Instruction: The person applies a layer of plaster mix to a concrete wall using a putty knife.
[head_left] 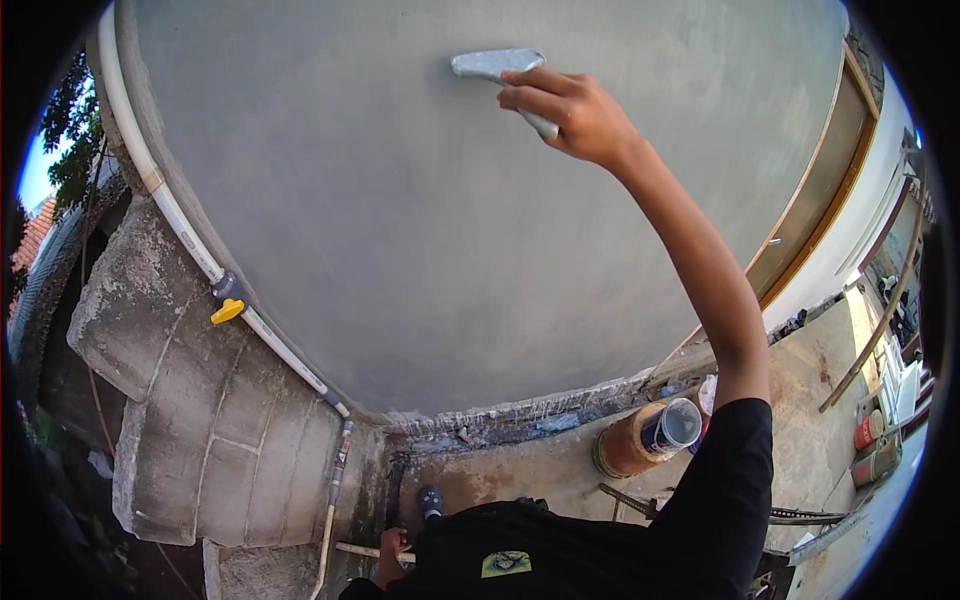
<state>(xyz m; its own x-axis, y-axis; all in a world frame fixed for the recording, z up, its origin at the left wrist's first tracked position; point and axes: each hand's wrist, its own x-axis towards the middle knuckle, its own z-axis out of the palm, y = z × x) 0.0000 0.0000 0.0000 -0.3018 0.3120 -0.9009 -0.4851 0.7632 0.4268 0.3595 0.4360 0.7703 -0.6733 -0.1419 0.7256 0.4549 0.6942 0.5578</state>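
While the right hand (575, 108) pinches a flat paintbrush (496, 65) and the left hand (394, 545) grips a pale stick (360, 550), the wall (430, 230) around the right fingers (540, 100) looks mostly coated, its base (520, 405) below them patchy.

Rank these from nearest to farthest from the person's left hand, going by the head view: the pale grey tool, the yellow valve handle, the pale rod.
1. Pale rod: gripped in the left hand itself.
2. Yellow valve handle: on the pipe at left.
3. Pale grey tool: high at the wall, in the right hand.
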